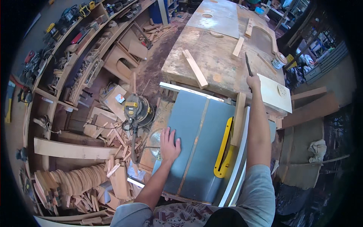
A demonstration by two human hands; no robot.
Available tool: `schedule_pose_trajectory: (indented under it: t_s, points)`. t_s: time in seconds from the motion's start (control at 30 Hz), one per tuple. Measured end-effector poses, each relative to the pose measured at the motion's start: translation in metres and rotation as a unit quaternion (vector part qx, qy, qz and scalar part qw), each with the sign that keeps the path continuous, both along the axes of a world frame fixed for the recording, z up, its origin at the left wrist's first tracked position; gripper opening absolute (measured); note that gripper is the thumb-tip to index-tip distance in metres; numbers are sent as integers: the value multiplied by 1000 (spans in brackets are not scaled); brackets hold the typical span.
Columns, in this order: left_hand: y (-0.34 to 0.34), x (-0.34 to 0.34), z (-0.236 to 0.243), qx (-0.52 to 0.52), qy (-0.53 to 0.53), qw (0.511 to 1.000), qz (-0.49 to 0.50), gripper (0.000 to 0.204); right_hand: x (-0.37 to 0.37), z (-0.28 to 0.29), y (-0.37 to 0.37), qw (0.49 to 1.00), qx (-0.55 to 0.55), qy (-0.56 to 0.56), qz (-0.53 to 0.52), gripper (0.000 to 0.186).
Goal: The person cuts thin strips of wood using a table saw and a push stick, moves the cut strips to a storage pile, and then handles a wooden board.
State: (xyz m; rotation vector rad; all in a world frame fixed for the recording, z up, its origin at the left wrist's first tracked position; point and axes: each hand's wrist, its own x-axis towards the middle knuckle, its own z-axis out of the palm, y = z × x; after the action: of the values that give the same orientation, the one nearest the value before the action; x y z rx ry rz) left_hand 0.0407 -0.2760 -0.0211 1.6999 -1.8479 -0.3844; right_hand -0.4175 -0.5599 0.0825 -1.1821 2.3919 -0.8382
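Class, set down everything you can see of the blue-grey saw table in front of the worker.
The saw table has a flat, blue-grey, metal-looking top, roughly level. A brownish groove runs lengthwise; right of it sits a slotted yellow insert, though whether a blade stands there is unclear. The person's left hand rests on its left side. A pale bar lies along its far edge.

- Worn wooden table (223, 69): grey sheet (227, 23) at the far end, wooden strip (194, 69), arched wooden piece (273, 41), white tub (278, 61), pale board (269, 87).
- Blue-grey saw table (184, 123): left grip (170, 146) resting near its left edge.
- Shelf (56, 42): power tools (69, 15).
- Floor (153, 65): wood offcuts (162, 34).
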Motion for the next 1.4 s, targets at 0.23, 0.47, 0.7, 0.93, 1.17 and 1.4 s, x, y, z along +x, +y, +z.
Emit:
schedule_pose_trajectory:
  t_s: [0.23, 0.47, 0.7, 0.93, 1.17, 1.4]
  points:
    - [-7, 2, 7, 22, -6, 1000, -4, 52, -38, -32, -99, 996, 4, 83, 16, 28]
    - [-8, 4, 14, 87, -26, 996, -15, 58, -92, -59, -163, 998, 50, -29, -30, 25]
    - [-8, -3, 14, 121, -29, 992, -37, 67, -108, -52, -177, 986, 16, 152, 63, 40]
    - [-13, 2, 13, 113, -39, 993, -20, 66, -73, 12, -92, 954, 70, 134, 258, 51]
    - [-15, 0, 14, 112, -40, 992, -32, 67, -62, 10, -125, 973, 9, 220, 65, 46]
    - [-16, -1, 20, 124, -57, 990, -39, 69, -37, 3, -179, 954, 46, 298, -7, 34]
